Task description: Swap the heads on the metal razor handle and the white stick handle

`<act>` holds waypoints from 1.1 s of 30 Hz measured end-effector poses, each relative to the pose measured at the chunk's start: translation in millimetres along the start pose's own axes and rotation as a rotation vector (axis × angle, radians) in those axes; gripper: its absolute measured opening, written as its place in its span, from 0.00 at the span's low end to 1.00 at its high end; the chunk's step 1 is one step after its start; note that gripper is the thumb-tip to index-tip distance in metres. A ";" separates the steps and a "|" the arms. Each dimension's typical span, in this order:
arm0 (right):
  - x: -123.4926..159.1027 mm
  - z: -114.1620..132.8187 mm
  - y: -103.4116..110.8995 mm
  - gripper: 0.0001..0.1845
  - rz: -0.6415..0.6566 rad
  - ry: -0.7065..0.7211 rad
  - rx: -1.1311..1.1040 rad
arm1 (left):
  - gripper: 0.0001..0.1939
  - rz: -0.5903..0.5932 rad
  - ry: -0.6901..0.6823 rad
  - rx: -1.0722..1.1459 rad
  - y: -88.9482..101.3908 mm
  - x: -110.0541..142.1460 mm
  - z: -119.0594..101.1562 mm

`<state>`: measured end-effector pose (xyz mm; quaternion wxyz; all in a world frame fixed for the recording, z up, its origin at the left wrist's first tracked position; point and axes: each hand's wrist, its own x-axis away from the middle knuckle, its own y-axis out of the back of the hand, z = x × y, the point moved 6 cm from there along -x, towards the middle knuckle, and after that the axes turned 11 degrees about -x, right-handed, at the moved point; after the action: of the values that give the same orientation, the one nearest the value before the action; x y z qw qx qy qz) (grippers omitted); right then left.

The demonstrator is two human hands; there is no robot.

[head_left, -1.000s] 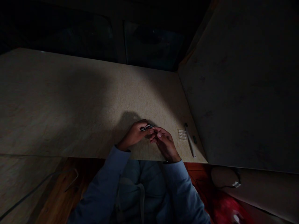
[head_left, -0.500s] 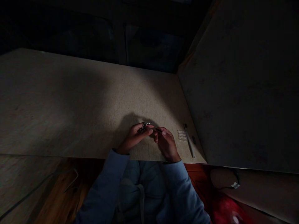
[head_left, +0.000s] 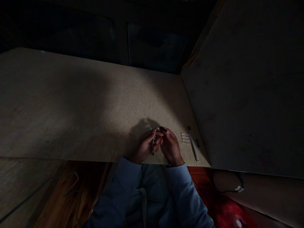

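Observation:
My left hand (head_left: 143,148) is closed on a small shiny metal piece (head_left: 157,129) with a dark strip (head_left: 153,147) hanging below the fingers; its exact kind is too dim to tell. Close against it, my right hand (head_left: 171,145) pinches a small dark piece (head_left: 163,129) at the fingertips. Both hands meet just above the table near its front edge, and the two pieces touch or nearly touch. I cannot tell whether they are joined.
Right of my hands lie a clear ribbed plastic piece (head_left: 185,137), a white-handled toothbrush (head_left: 193,145) with a dark head and a small dark green cylinder (head_left: 197,143). A wall (head_left: 237,95) borders the table (head_left: 133,95) on the right. Dark window panes (head_left: 154,47) stand behind.
My left hand has moved right and turned, bringing the metal piece up to my right fingertips. The dark strip now hangs downward. My right hand has barely moved.

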<state>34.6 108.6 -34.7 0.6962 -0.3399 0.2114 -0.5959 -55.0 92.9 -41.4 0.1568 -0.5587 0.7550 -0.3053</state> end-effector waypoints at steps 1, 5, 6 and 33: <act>0.1 0.2 -0.2 0.17 -0.001 0.003 0.004 | 0.20 0.020 -0.006 0.014 -0.9 1.1 -0.6; 1.6 2.2 -2.2 0.18 0.005 0.004 0.017 | 0.18 0.066 0.026 0.077 -2.1 5.3 -2.4; 2.2 2.1 -2.6 0.18 0.007 -0.008 0.019 | 0.18 0.073 0.052 0.096 -2.0 6.3 -2.3; 8.1 -1.4 -7.7 0.25 0.084 -0.106 -0.022 | 0.23 0.045 -0.063 -0.167 -10.2 12.6 -8.7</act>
<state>29.9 100.0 -29.2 0.7272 -0.3693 0.1950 -0.5448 -56.5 81.6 -26.8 0.1403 -0.5620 0.7849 -0.2198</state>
